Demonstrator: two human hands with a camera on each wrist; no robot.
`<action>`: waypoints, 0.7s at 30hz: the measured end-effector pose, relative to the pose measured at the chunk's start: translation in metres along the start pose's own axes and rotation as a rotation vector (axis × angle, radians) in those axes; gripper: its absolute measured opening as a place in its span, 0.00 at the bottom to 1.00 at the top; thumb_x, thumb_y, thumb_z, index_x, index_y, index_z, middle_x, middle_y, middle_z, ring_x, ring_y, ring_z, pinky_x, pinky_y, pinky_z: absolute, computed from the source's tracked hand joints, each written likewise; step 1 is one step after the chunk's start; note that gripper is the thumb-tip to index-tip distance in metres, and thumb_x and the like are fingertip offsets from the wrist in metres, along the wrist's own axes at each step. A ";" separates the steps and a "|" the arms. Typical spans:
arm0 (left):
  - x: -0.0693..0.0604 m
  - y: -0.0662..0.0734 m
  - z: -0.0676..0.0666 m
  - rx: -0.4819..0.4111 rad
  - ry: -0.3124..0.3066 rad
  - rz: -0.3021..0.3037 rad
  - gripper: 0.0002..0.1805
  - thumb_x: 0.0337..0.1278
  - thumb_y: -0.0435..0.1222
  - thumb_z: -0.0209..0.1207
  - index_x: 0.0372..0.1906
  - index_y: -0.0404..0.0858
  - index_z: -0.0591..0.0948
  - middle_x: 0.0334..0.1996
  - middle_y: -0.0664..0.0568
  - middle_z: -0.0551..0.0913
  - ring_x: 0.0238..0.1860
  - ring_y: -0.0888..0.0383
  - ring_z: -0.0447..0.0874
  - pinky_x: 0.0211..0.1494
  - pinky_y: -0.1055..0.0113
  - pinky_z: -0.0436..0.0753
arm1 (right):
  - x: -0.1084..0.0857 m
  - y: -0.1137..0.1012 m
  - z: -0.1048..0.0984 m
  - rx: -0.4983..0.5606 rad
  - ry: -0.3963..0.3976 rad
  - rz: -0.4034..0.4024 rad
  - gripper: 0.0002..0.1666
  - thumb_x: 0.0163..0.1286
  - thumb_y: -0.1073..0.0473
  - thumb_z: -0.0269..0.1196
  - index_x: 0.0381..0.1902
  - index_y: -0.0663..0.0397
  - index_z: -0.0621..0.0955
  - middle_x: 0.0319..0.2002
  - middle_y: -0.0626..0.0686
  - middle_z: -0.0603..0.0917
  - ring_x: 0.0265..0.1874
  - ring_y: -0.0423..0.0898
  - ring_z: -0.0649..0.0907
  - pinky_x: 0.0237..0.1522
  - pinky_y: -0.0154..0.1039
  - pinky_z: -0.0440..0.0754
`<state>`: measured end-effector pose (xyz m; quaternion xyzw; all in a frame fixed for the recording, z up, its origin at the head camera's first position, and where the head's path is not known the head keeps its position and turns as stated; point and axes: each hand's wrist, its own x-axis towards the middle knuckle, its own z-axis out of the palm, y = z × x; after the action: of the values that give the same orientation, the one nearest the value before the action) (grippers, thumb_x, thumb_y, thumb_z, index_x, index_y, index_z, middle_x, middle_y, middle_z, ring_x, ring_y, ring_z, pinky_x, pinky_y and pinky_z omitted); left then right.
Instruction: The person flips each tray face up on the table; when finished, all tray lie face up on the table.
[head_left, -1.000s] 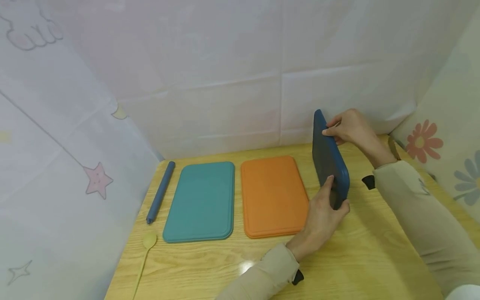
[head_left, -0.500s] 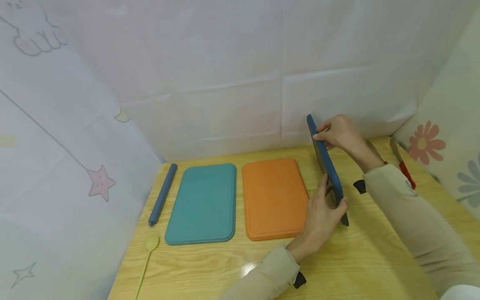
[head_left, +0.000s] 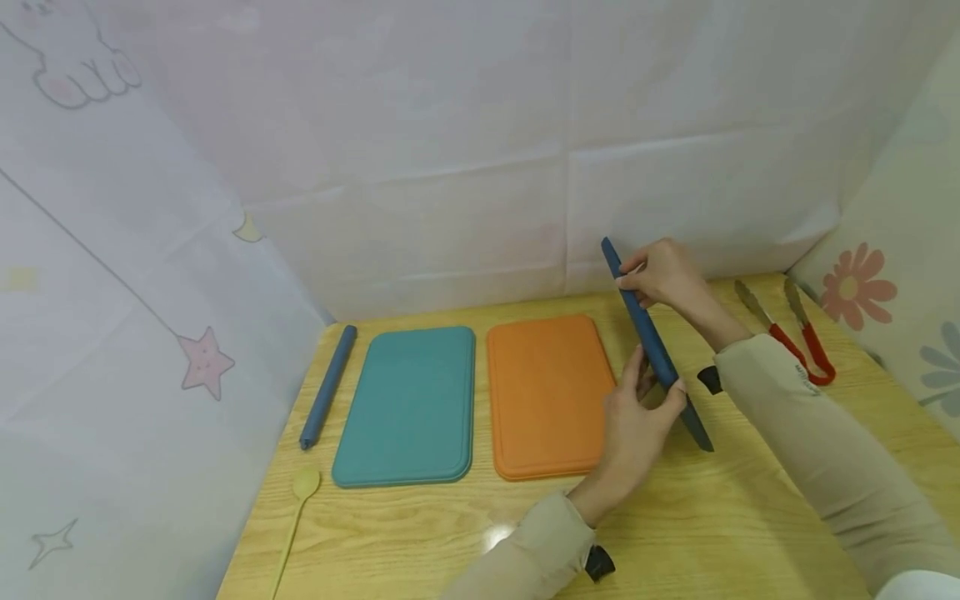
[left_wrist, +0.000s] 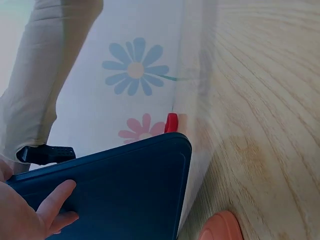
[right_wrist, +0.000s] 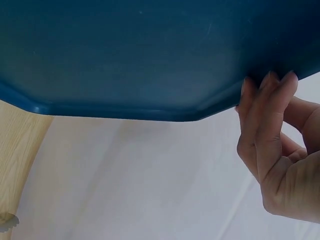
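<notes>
A dark blue board (head_left: 647,333) stands on edge, tilted, right of the orange board (head_left: 551,400). My right hand (head_left: 667,275) pinches its upper far edge between thumb and fingers. Lower down, my left hand (head_left: 633,425) grips the near part, thumb on one side and fingers on the other. In the left wrist view, fingers of the left hand (left_wrist: 37,215) lie against the face of the blue board (left_wrist: 130,195). The right wrist view has the right hand (right_wrist: 280,145) with its fingertips at the edge of the blue board (right_wrist: 125,65).
A teal board (head_left: 408,404) lies left of the orange one. Farther left are a blue rod (head_left: 328,387) and a yellow spoon (head_left: 306,483). Red-handled tongs (head_left: 813,350) lie at the back right of the wooden table (head_left: 420,533), near the patterned wall covering.
The blue board has turned edge-on to the head view, its far end swinging left. The right hand has moved left and slightly toward me with it, uncovering the tongs.
</notes>
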<state>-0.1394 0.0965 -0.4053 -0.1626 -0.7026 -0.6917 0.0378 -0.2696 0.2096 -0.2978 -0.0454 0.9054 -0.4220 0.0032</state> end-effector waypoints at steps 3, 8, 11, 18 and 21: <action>0.000 0.002 -0.001 -0.019 0.010 -0.014 0.35 0.64 0.47 0.58 0.73 0.43 0.62 0.63 0.53 0.73 0.55 0.65 0.78 0.52 0.69 0.80 | 0.000 0.000 0.002 -0.005 -0.002 -0.003 0.18 0.66 0.64 0.64 0.50 0.71 0.81 0.36 0.67 0.84 0.22 0.47 0.84 0.27 0.41 0.86; -0.002 0.005 -0.002 -0.043 0.029 -0.060 0.36 0.62 0.45 0.61 0.72 0.42 0.63 0.63 0.52 0.74 0.55 0.65 0.78 0.50 0.74 0.79 | 0.001 0.001 0.008 -0.016 -0.011 -0.009 0.16 0.66 0.65 0.64 0.49 0.71 0.81 0.35 0.66 0.84 0.21 0.46 0.84 0.26 0.41 0.86; -0.003 0.006 -0.003 -0.064 0.047 -0.090 0.36 0.60 0.44 0.63 0.71 0.41 0.64 0.62 0.53 0.74 0.55 0.65 0.77 0.51 0.75 0.78 | 0.002 0.002 0.011 -0.009 -0.022 -0.014 0.16 0.66 0.65 0.64 0.49 0.71 0.81 0.35 0.66 0.84 0.21 0.45 0.84 0.28 0.43 0.86; -0.006 0.007 -0.005 -0.092 0.098 -0.155 0.35 0.59 0.44 0.64 0.70 0.42 0.67 0.60 0.57 0.75 0.55 0.65 0.77 0.53 0.74 0.77 | 0.002 0.011 0.011 -0.052 -0.058 -0.033 0.22 0.72 0.57 0.59 0.54 0.71 0.78 0.32 0.64 0.86 0.24 0.49 0.86 0.28 0.43 0.85; -0.007 0.008 -0.006 -0.182 0.113 -0.148 0.33 0.60 0.42 0.63 0.70 0.42 0.67 0.61 0.53 0.75 0.51 0.62 0.80 0.46 0.71 0.83 | 0.001 0.023 0.006 -0.098 -0.077 -0.024 0.28 0.75 0.52 0.55 0.59 0.73 0.74 0.33 0.65 0.86 0.27 0.51 0.87 0.30 0.43 0.85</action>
<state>-0.1313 0.0896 -0.3998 -0.0741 -0.6438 -0.7615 0.0113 -0.2720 0.2199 -0.3192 -0.0728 0.9236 -0.3751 0.0309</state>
